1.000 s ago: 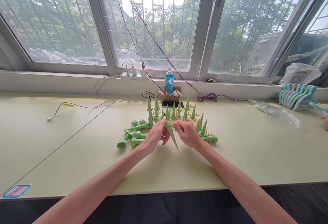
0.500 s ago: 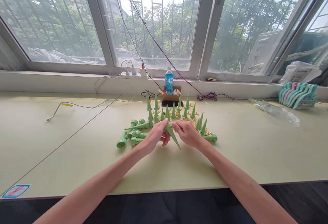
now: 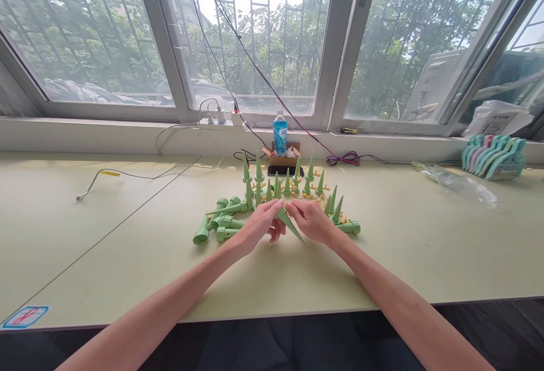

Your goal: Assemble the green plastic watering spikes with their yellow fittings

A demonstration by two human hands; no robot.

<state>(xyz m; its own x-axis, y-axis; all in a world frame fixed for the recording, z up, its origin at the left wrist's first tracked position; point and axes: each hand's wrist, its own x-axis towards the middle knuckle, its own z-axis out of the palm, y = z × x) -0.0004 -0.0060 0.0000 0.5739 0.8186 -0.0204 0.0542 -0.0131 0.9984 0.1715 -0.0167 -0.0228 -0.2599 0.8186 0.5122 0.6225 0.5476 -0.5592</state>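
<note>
My left hand (image 3: 267,221) is closed around the wide end of a green plastic watering spike (image 3: 292,228), whose pointed tip slants down to the right. Close against the spike, my right hand (image 3: 309,219) has its thumb and fingers pinched together. Whatever those right fingertips hold is too small and covered to make out. Behind both hands, several green spikes (image 3: 287,183) stand point up among small yellow valve pieces (image 3: 317,188). To the left, more spikes (image 3: 202,232) lie on their sides. Another spike (image 3: 351,227) lies beside my right wrist.
A blue-labelled bottle (image 3: 280,135) stands by a small cardboard box (image 3: 284,161), with a dark phone (image 3: 276,171) in front. Coiled cable (image 3: 343,158), a clear plastic bag (image 3: 463,185) and a row of teal hangers (image 3: 493,157) are to the right. A grey cable (image 3: 136,175) crosses the left side.
The spike's tip has swung slightly up and to the right, and its wide end is now more hidden between my fingers. My right fingertips have come closer to it.
</note>
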